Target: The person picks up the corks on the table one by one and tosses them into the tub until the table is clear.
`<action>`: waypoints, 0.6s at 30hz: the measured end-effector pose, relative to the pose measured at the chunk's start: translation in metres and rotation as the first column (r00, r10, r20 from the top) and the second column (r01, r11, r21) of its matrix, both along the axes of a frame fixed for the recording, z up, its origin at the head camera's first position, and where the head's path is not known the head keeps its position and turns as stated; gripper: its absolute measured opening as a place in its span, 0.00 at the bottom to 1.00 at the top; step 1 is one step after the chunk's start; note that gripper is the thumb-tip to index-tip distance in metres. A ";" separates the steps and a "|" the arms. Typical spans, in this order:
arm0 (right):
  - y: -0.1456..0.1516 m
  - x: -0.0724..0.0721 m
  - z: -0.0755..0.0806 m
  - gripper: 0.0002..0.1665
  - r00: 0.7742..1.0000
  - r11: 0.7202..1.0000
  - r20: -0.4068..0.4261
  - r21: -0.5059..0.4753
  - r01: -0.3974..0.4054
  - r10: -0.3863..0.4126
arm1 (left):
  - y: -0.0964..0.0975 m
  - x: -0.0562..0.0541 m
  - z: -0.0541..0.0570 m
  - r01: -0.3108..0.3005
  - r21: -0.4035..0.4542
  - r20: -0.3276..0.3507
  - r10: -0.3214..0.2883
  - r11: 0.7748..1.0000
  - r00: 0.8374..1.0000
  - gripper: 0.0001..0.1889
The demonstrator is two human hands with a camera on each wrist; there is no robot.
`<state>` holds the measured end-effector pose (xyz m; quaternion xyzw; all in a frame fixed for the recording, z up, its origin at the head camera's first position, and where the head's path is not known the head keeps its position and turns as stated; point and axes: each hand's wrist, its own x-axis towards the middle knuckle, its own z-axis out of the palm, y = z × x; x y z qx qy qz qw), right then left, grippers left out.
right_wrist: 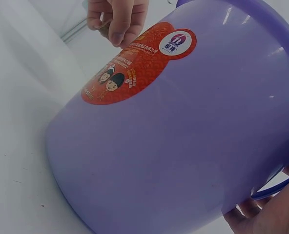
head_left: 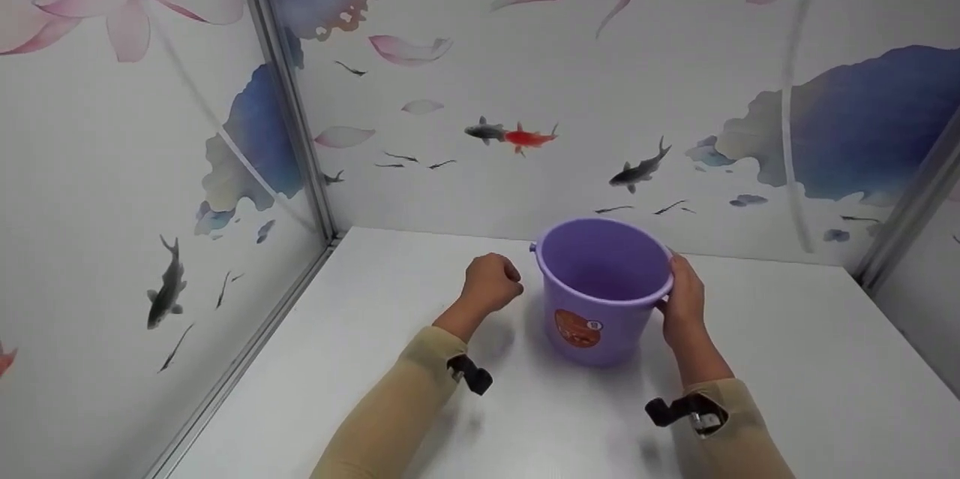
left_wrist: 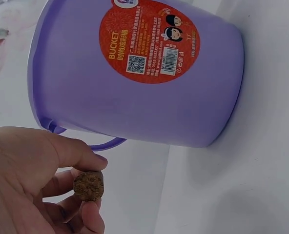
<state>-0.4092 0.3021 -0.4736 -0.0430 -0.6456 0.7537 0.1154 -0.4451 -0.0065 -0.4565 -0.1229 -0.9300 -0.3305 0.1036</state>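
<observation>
A purple plastic bucket stands upright on the white table, its open mouth facing up and an orange-red label on its side. My right hand grips the bucket's right side at the rim, fingers round behind it near the purple handle. To the left of the bucket, my left hand is raised at about rim height, apart from it. Between thumb and fingers it pinches a small brown roundish lump with a rough, grooved face. In the head view the lump is hidden by the hand.
The white table meets a back wall panel printed with fish and petals, close behind the bucket. A left side panel with a metal post borders the table. Dark wrist cameras sit on both sleeves.
</observation>
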 end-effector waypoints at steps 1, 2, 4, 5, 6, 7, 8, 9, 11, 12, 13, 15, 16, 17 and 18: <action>0.000 0.000 0.000 0.35 1.000 1.000 0.000 0.002 -0.003 0.003 | -0.001 0.000 0.001 -0.003 0.001 -0.004 0.003 1.000 1.000 0.06; 0.000 0.000 0.000 0.35 1.000 1.000 0.001 0.005 -0.007 0.007 | -0.002 -0.001 0.002 -0.006 0.002 -0.004 0.006 1.000 1.000 0.05; 0.000 0.000 0.000 0.35 1.000 1.000 0.005 0.006 -0.013 0.013 | -0.002 -0.001 0.005 -0.016 0.006 -0.002 0.016 1.000 1.000 0.05; 0.000 0.000 0.000 0.35 1.000 1.000 0.007 0.009 -0.016 0.016 | -0.002 -0.002 0.006 -0.020 0.007 -0.004 0.020 1.000 1.000 0.05; 0.001 0.000 0.000 0.35 1.000 1.000 0.008 0.012 -0.015 0.015 | -0.002 -0.002 0.008 -0.023 0.010 -0.004 0.023 1.000 1.000 0.05; 0.001 0.000 0.000 0.35 1.000 1.000 0.008 0.010 -0.016 0.016 | -0.002 -0.002 0.009 -0.024 0.012 -0.006 0.024 1.000 1.000 0.06; 0.001 0.000 0.000 0.35 1.000 1.000 0.008 0.007 -0.014 0.014 | -0.001 -0.003 0.011 -0.024 0.019 -0.004 0.024 1.000 1.000 0.06; 0.001 -0.001 -0.001 0.35 1.000 1.000 0.012 0.003 -0.008 0.008 | -0.001 -0.003 0.012 -0.021 0.024 -0.008 0.021 0.999 1.000 0.06; 0.000 -0.001 0.000 0.35 1.000 1.000 0.015 -0.001 0.003 -0.003 | -0.001 -0.003 0.016 -0.016 0.033 -0.019 0.017 0.999 1.000 0.08; 0.000 -0.001 0.000 0.35 1.000 1.000 0.015 -0.004 0.006 -0.006 | 0.000 -0.004 0.017 -0.014 0.038 -0.026 0.015 0.999 1.000 0.08; -0.001 -0.002 0.000 0.35 1.000 1.000 0.017 -0.007 0.008 -0.008 | 0.000 -0.004 0.019 -0.015 0.043 -0.030 0.016 0.999 0.999 0.08; -0.002 -0.002 0.001 0.35 1.000 1.000 0.026 -0.007 0.014 -0.014 | 0.001 -0.004 0.023 -0.016 0.058 -0.036 0.018 0.998 0.999 0.09; -0.001 -0.002 0.001 0.35 1.000 1.000 0.026 -0.007 0.014 -0.014 | 0.001 -0.005 0.025 -0.018 0.067 -0.039 0.020 0.998 0.999 0.09; -0.001 -0.002 0.002 0.35 1.000 1.000 0.025 -0.009 0.012 -0.012 | 0.002 -0.005 0.027 -0.017 0.072 -0.041 0.020 0.997 0.999 0.08; -0.001 -0.002 0.002 0.35 1.000 1.000 0.024 -0.011 0.012 -0.012 | 0.002 -0.005 0.028 -0.018 0.076 -0.043 0.021 0.997 0.999 0.08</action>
